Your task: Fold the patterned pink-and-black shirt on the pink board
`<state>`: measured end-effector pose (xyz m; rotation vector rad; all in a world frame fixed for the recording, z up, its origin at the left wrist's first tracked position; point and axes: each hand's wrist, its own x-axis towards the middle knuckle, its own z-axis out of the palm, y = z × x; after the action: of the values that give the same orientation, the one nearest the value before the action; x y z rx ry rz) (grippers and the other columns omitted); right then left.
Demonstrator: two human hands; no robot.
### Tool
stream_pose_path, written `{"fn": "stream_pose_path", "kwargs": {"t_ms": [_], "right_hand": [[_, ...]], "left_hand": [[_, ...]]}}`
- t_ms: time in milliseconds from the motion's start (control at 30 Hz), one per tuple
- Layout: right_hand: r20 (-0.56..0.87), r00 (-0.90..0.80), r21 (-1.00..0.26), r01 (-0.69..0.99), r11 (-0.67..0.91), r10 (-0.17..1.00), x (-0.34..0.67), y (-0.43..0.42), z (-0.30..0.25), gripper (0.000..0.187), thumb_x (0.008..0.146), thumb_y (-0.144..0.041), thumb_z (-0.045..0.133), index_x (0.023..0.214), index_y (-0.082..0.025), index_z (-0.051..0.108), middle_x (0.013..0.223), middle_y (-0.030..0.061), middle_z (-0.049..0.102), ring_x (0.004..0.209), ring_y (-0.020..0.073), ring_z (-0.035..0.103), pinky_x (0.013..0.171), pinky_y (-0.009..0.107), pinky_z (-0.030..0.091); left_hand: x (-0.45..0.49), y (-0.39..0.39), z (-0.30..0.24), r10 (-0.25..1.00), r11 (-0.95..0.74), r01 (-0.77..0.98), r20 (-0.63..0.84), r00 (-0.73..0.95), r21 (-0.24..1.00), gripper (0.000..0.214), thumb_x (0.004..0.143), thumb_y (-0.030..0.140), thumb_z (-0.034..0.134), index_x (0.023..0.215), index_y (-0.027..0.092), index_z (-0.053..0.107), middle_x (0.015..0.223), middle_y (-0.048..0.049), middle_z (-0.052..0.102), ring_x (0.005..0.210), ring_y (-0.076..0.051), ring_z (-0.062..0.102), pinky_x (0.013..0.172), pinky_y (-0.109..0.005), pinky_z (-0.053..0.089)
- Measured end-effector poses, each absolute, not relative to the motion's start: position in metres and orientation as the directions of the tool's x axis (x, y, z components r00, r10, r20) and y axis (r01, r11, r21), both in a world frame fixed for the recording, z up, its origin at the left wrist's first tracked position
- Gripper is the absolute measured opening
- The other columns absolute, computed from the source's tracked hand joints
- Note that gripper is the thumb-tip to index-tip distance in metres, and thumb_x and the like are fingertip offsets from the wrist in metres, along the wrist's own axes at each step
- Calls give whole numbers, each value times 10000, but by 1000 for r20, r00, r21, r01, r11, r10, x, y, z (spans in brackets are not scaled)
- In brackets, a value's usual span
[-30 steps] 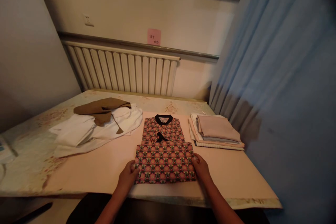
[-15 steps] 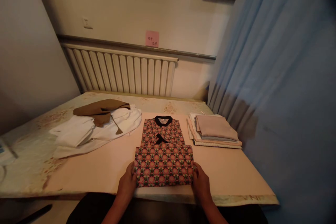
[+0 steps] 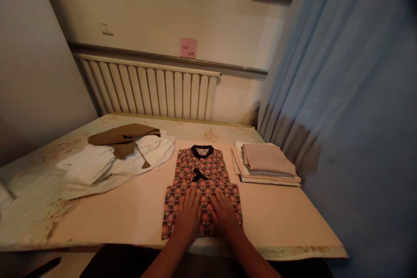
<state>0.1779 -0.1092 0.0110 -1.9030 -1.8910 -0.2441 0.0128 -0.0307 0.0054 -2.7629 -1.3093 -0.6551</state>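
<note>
At six o'clock, left hand [image 3: 189, 215] and right hand [image 3: 224, 213] lie, fingers apart, on patterned garment [image 3: 203, 166]; at twelve, pink note [image 3: 188, 47], handwriting unclear.

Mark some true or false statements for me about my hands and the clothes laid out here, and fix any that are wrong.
1. Your left hand and right hand both lie on the patterned garment. True.
2. White cloth and brown cloth lie left of the patterned garment. True.
3. The brown cloth is completely hidden under the white cloth. False: it lies on top.
4. A folded stack lies right of the patterned garment. True.
5. Your right hand is holding the folded stack. False: the stack is apart from both hands.
6. Nothing on the patterned garment is black. False: its collar is black.
</note>
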Motion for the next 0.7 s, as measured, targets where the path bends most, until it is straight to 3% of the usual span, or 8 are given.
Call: {"fn": "stream_pose_path", "kwargs": {"t_ms": [267,533,700], "right_hand": [[302,68,-179,984,-14,951,193,-101,1,466,962,-441,449,1387,-259,509,1485,60,461,1398,274,354,1156,496,218],[288,187,-141,978,-151,939,240,-108,-1,480,943,-344,464,1396,-190,499,1511,100,416,1408,274,336,1146,481,245],[283,249,-159,964,-211,926,226,-101,9,455,932,-365,486,1354,-203,540,1493,120,438,1394,327,342,1116,554,250]], "left_hand": [[4,-10,-6,748,-634,769,318,582,84,516,931,350,441,1434,236,454,1523,-71,410,1414,-307,325,1138,-545,248],[-20,19,4,790,-573,814,329,518,95,545,946,427,417,1432,182,457,1505,-108,434,1448,-310,246,1159,-532,187],[-21,20,1,785,-580,808,334,522,100,550,950,416,407,1438,166,446,1504,-117,433,1460,-312,210,1153,-545,187]]}}
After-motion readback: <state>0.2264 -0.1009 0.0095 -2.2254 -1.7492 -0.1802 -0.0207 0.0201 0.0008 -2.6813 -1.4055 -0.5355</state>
